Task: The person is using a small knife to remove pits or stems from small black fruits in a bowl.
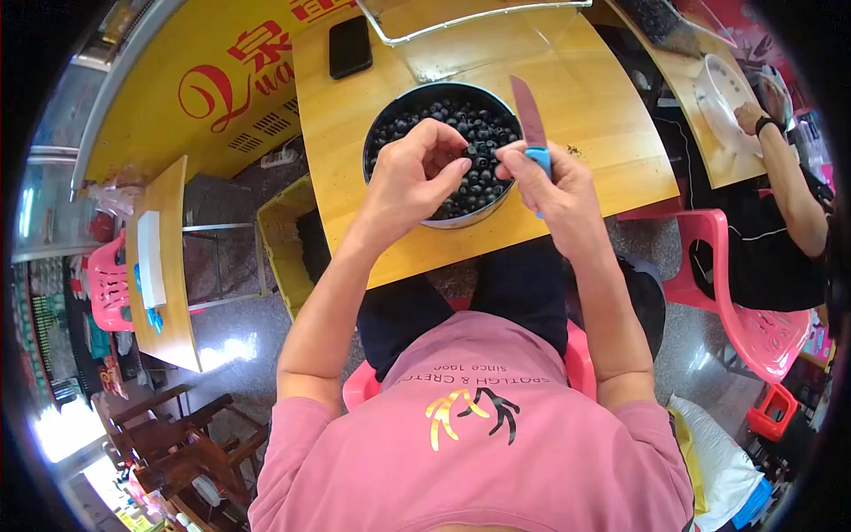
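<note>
Left hand (pixel 403 177) reaching over the near left part of the bowl, fingers curled, thumb and forefinger tips close but with a gap between. Grip on any berry there: cannot tell. Right hand (pixel 558 191) at the right rim, clamped on a knife (pixel 533 133), with thumb and forefinger tips free toward the left hand. Hands apart from each other, fingertips facing across a short gap. Governing relation: berries (pixel 456 115) directly below and between both sets of fingertips, inside the bowl, with the left hand reaching farther in over the pile and the right hand nearer the rim. Knife's long axis roughly straight away from the body, tilted slightly left at the tip; blue handle in the palm, blade pointing toward the far side. Round metal bowl (pixel 465 220), without a long axis, on the wooden table (pixel 620 142) near the front edge, well filled with dark berries. Farther out on the same table: black phone (pixel 350 47) beyond the bowl to the left, clear tray (pixel 483 29) at the far edge. To the right, at another table: co-worker's hand (pixel 750 118) at a white plastic basin (pixel 705 93).
</note>
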The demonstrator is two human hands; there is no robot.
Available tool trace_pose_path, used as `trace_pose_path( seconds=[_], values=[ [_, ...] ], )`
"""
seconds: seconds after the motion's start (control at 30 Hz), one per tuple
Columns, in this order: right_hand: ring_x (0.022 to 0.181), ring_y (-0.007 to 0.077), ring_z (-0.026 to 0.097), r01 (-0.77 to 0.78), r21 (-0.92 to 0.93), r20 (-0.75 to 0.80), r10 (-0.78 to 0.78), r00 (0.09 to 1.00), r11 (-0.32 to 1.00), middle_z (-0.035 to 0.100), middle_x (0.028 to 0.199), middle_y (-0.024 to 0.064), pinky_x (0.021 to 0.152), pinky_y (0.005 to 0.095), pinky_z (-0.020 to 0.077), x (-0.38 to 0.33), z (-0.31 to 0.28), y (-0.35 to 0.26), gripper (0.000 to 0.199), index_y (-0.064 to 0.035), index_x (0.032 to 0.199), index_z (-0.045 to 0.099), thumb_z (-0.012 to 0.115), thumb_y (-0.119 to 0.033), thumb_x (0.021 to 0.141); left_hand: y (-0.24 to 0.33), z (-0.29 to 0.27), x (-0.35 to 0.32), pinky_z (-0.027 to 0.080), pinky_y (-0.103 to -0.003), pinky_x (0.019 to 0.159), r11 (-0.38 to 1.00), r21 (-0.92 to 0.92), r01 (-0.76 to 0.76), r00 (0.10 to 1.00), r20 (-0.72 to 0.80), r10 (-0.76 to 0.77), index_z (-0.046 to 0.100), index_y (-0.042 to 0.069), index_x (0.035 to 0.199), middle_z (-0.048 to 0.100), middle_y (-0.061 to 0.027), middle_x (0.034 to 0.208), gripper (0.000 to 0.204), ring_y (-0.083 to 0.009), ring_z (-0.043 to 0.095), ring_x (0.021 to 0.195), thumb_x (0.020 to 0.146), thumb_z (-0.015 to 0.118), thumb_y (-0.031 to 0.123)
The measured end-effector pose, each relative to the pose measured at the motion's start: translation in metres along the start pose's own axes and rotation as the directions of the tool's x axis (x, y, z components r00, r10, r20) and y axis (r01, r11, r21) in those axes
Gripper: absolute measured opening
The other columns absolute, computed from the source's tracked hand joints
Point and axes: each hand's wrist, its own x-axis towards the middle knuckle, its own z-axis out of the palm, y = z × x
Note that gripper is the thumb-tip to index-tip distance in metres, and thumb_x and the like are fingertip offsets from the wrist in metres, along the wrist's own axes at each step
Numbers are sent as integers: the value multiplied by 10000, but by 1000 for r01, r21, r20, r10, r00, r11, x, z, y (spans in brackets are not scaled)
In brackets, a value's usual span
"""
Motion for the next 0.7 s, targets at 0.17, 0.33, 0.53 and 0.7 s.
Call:
trace_pose_path(
  seconds=[0.17, 0.33, 0.53, 0.7],
  values=[
    [590, 13, 459, 173, -54, 19, -172, 985, 983, 609, 770, -28, 517, 160, 341, 8, 15, 6, 198, -32, 980, 665, 690, -206, 889, 23, 5, -12, 466, -235, 587, 953, 209, -219, 967, -87, 242, 593, 9, 926, 607, -38, 820, 132, -95, 580, 665, 819, 669, 6],
    [579, 22, 445, 85, 41, 49, -87, 995, 996, 580, 727, -33, 503, 183, 332, 5, 20, -3, 195, -40, 962, 667, 701, -214, 881, 27, 8, -19, 467, -241, 594, 966, 142, -216, 964, -126, 234, 609, 3, 942, 592, -41, 817, 134, -91, 578, 678, 823, 670, 4],
    [567, 29, 438, -131, 330, 126, 94, 988, 935, 540, 678, -42, 495, 195, 331, 3, 20, -4, 168, -50, 945, 666, 696, -203, 884, 16, 23, -26, 492, -230, 698, 956, -211, -204, 955, -256, 147, 641, 12, 1018, 590, -37, 899, 157, -91, 588, 776, 864, 665, 35],
    [543, 28, 424, -191, 442, 127, 149, 981, 877, 530, 662, -47, 481, 188, 322, 2, 27, 2, 177, -49, 951, 664, 698, -209, 882, 10, 30, -30, 492, -236, 717, 950, -106, -294, 889, -394, 232, 638, 4, 1014, 585, -47, 966, 156, -98, 585, 832, 862, 665, 28]
  ],
)
